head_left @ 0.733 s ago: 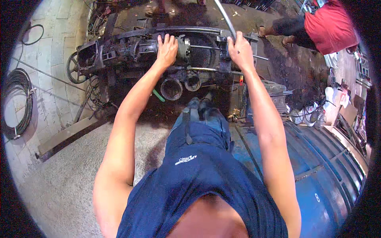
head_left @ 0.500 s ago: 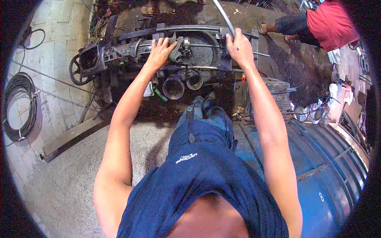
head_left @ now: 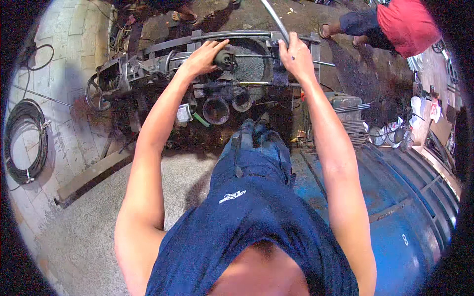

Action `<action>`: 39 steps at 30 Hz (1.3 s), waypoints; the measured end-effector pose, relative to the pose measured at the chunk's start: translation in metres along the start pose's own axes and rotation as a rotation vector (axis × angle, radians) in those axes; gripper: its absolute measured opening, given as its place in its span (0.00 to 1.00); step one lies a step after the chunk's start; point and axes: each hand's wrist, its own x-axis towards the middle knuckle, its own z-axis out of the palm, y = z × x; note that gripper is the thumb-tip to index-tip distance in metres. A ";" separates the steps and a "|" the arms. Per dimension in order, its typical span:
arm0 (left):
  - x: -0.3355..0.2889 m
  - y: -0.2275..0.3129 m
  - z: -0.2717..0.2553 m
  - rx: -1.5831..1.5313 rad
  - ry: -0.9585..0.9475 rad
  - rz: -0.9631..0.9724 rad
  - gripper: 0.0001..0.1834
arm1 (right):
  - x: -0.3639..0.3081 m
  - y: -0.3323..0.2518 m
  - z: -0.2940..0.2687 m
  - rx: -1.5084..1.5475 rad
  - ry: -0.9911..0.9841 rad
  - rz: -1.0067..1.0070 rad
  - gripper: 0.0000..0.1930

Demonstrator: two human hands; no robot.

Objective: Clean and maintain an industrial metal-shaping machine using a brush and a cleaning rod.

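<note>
In front of me stands a long dark metal machine (head_left: 284, 81) with parallel rods and a handwheel (head_left: 94, 93) at its left end. My left hand (head_left: 203, 58) curls over a dark rounded machine part (head_left: 225, 58) near the middle; some of its fingers are hidden behind that part. To the right, my right hand (head_left: 297, 58) is closed round the lower end of a shiny metal bar (head_left: 275, 20), which slants up and away to the left. Two round open cylinders (head_left: 216, 110) show on the machine's near side.
A coil of black cable (head_left: 24, 140) lies on the tiled floor at left, near a metal beam (head_left: 96, 175). Blue ribbed metal (head_left: 395, 197) fills the lower right. A person in a red shirt (head_left: 407, 27) is at the far right; another person's foot (head_left: 185, 17) shows at the far edge.
The dark part under my left hand has turned and now looks rounder; that hand's fingers have drawn together and point more to the right. My right hand keeps its hold on the bar.
</note>
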 end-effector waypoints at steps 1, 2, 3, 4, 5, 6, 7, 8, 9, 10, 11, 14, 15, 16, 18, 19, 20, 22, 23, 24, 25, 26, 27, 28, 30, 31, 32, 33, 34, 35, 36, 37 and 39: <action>-0.003 -0.003 -0.001 -0.085 -0.014 -0.024 0.46 | -0.001 0.000 0.001 -0.001 0.009 -0.008 0.15; -0.007 -0.006 -0.004 -0.188 -0.033 -0.106 0.42 | -0.002 0.000 0.002 -0.001 0.018 -0.017 0.15; -0.009 -0.008 -0.005 -0.189 -0.039 -0.102 0.42 | -0.002 0.001 0.001 0.000 0.018 -0.010 0.15; -0.012 -0.008 -0.009 -0.414 0.027 -0.238 0.37 | -0.001 0.001 0.001 0.001 0.009 -0.005 0.15; -0.016 -0.010 -0.013 -0.638 0.095 -0.375 0.33 | 0.000 0.000 0.000 0.002 -0.001 0.000 0.15; -0.022 -0.023 -0.006 -0.790 0.214 -0.420 0.26 | -0.001 0.000 0.000 0.013 -0.001 -0.001 0.15; -0.023 -0.027 -0.011 -0.834 0.297 -0.408 0.24 | 0.000 0.000 0.000 0.014 -0.001 -0.001 0.15; -0.023 -0.030 -0.015 -0.853 0.313 -0.391 0.25 | 0.000 0.000 0.000 0.001 0.002 0.002 0.15; -0.023 -0.034 -0.019 -0.873 0.329 -0.374 0.25 | 0.000 0.000 0.000 -0.013 0.005 0.005 0.15; -0.022 -0.031 -0.023 -0.874 0.329 -0.374 0.25 | 0.000 0.000 0.001 -0.014 0.004 0.005 0.15; -0.020 -0.026 -0.025 -0.866 0.360 -0.375 0.26 | 0.000 0.001 0.001 -0.009 0.010 0.006 0.15; -0.012 -0.016 -0.031 -0.790 0.412 -0.334 0.26 | 0.000 0.001 0.002 -0.009 0.006 0.011 0.15; -0.009 -0.013 -0.034 -0.721 0.431 -0.291 0.26 | 0.000 0.001 0.002 -0.011 -0.002 0.016 0.15; -0.007 -0.009 -0.037 -0.656 0.486 -0.282 0.25 | 0.000 -0.001 0.001 -0.012 -0.004 0.014 0.15; -0.007 -0.025 -0.031 -0.758 0.511 -0.308 0.24 | -0.001 -0.003 0.000 -0.003 -0.001 0.024 0.15; -0.007 -0.027 -0.032 -0.860 0.531 -0.331 0.23 | -0.001 -0.003 0.000 -0.003 -0.003 0.027 0.15; -0.008 -0.028 -0.032 -0.874 0.559 -0.366 0.21 | -0.001 -0.002 0.000 0.002 0.009 0.008 0.15; -0.012 -0.028 -0.032 -0.602 0.516 -0.466 0.20 | -0.002 -0.001 0.000 0.008 0.021 -0.009 0.15; -0.013 -0.029 -0.033 -0.435 0.446 -0.492 0.20 | -0.002 0.000 0.000 0.010 0.019 -0.005 0.15; -0.014 -0.031 -0.030 -0.239 0.331 -0.366 0.21 | -0.002 0.001 0.000 0.011 0.018 -0.001 0.15; -0.018 -0.033 -0.026 -0.040 0.218 -0.246 0.23 | -0.001 -0.001 0.000 0.016 0.015 -0.007 0.15; -0.018 -0.035 -0.020 0.084 0.186 -0.209 0.25 | -0.001 -0.002 0.000 0.014 0.014 -0.007 0.15; -0.022 -0.038 -0.018 0.088 0.187 -0.216 0.25 | 0.000 -0.004 0.000 0.011 0.012 -0.008 0.16; -0.013 -0.026 -0.024 0.112 0.180 -0.268 0.25 | -0.001 0.000 0.001 0.007 0.015 0.002 0.16; -0.002 -0.016 -0.037 0.135 0.194 -0.407 0.24 | -0.001 0.001 0.000 -0.012 0.014 -0.016 0.16; 0.001 -0.010 -0.048 0.121 0.196 -0.481 0.24 | -0.001 0.001 0.000 -0.012 0.015 -0.017 0.16; 0.002 -0.014 -0.048 0.080 0.354 -0.439 0.23 | -0.001 0.001 0.001 -0.010 0.016 -0.021 0.16; 0.003 -0.019 -0.047 0.039 0.511 -0.395 0.22 | -0.001 0.001 0.001 -0.009 0.017 -0.026 0.16; 0.006 -0.018 -0.053 -0.051 0.594 -0.294 0.22 | -0.001 0.000 0.001 -0.009 0.017 -0.025 0.16; 0.008 -0.017 -0.056 -0.051 0.593 -0.293 0.22 | -0.001 0.000 0.001 -0.007 0.020 -0.025 0.16; 0.010 -0.017 -0.060 -0.106 0.564 -0.140 0.22 | -0.001 0.000 0.001 -0.005 0.023 -0.025 0.16; 0.012 -0.016 -0.063 -0.160 0.532 0.013 0.23 | -0.001 0.001 0.001 -0.005 0.022 -0.023 0.16; 0.013 -0.005 -0.054 -0.146 0.258 0.101 0.26 | -0.001 0.004 0.001 0.012 0.025 -0.010 0.16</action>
